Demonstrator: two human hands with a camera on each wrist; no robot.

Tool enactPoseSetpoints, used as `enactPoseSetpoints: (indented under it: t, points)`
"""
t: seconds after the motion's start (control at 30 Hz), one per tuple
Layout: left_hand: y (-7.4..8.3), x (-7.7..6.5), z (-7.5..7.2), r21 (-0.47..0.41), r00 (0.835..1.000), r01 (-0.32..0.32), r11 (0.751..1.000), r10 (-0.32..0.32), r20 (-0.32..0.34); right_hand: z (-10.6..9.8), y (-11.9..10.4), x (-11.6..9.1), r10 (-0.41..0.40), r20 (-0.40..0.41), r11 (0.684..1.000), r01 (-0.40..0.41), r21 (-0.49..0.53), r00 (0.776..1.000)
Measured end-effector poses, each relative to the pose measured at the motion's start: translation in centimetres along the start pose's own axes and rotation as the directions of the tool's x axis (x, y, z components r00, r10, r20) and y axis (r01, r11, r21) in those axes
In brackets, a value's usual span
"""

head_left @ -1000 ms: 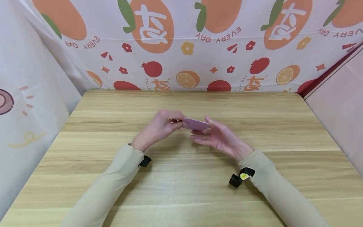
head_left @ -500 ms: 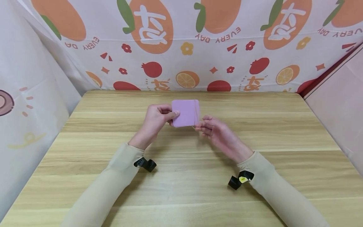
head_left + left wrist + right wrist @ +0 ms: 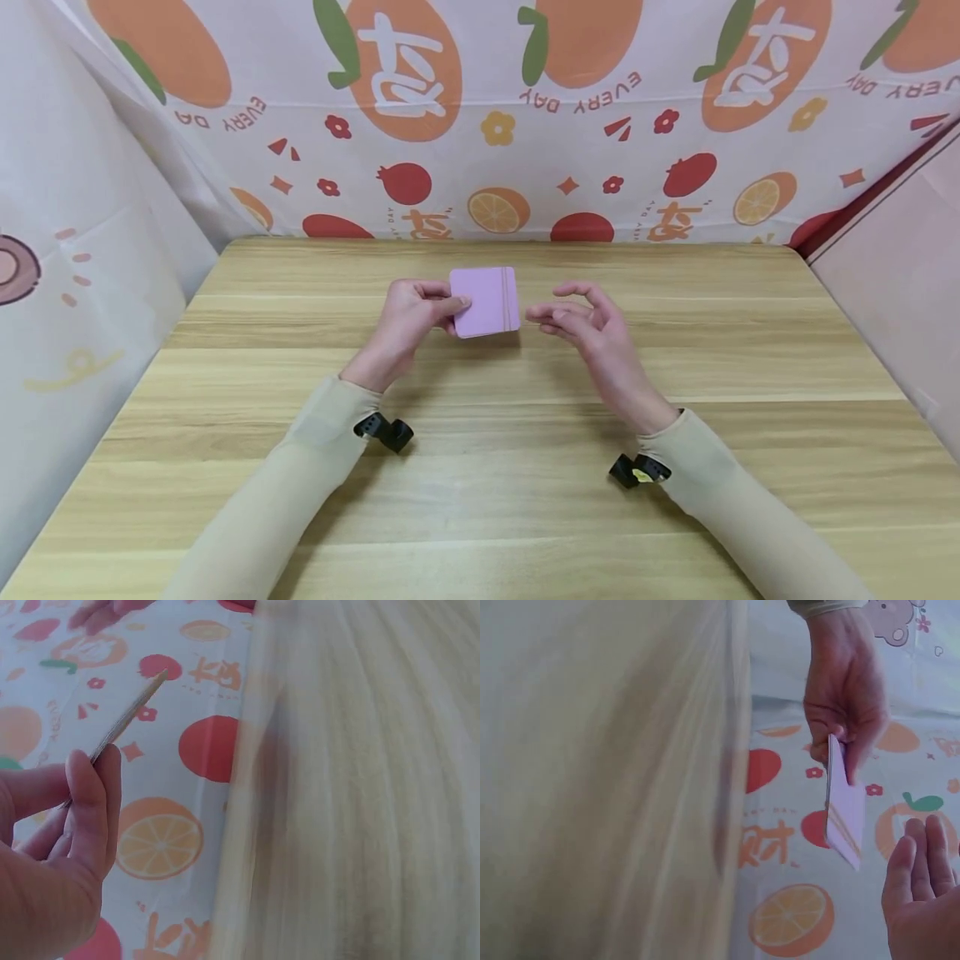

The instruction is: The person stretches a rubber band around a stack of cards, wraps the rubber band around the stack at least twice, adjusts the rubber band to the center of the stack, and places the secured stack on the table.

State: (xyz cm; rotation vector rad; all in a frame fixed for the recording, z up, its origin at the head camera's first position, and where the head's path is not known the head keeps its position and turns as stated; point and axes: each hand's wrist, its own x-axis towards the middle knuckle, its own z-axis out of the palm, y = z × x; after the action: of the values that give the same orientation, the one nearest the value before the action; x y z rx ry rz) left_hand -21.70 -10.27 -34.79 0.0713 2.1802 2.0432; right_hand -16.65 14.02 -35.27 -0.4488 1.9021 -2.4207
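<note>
"Since half a second ago, the right hand (image 3: pixel 606 342) has come away from the lilac pad (image 3: pixel 486 292) toward three o'clock, and the tan band (image 3: pixel 506 298) now crosses the pad as two straight strands."

"Anything to read?"

"EVERY DAY, upside down, on the printed cloth (image 3: pixel 540 150) at twelve o'clock beyond the desk (image 3: pixel 480 467). Orange characters show on it too. On the right wrist's strap, the yellow label (image 3: pixel 642 475) is too small to read."

"And the pad, relative to the fingers?"

"From the right hand it lies toward ten o'clock, near but apart; those fingers are loosely bent and free. The left hand (image 3: pixel 405 321) grips its nine o'clock edge, thumb on the face, other fingers behind, holding it up off the desk. Both strands run near its three o'clock edge."
</note>
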Motion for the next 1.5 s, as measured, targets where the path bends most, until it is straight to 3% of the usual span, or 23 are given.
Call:
enactPoseSetpoints:
  t: [0.23, 0.5, 0.8, 1.1, 1.5]
  points:
    - [0.3, 0.0, -0.5, -0.004, 0.999, -0.001, 1.0, 0.001, 0.039, -0.4, -0.3, 0.1, -0.087, -0.009, 0.994, 0.086, -0.068, 0.996]
    - [-0.3, 0.1, 0.0, -0.027, 0.993, 0.015, 1.0, -0.012, 0.115, -1.1, -0.2, 0.6, -0.157, -0.031, 0.969, 0.147, -0.198, 0.987]
    - [-0.7, -0.3, 0.7, -0.061, 0.983, 0.014, 0.998, -0.002, 0.185, -2.0, 0.4, 1.2, -0.084, -0.072, 0.96, 0.061, -0.273, 0.994]
    - [-1.0, -0.7, 1.4, -0.088, 0.958, 0.053, 0.995, -0.026, 0.287, -1.9, 0.6, 1.4, -0.031, -0.059, 0.949, 0.011, -0.315, 0.998]
    - [-1.3, -0.8, 2.1, -0.073, 0.956, 0.027, 0.997, -0.004, 0.293, -1.9, 0.5, 1.4, -0.016, -0.123, 0.952, -0.022, -0.305, 0.992]
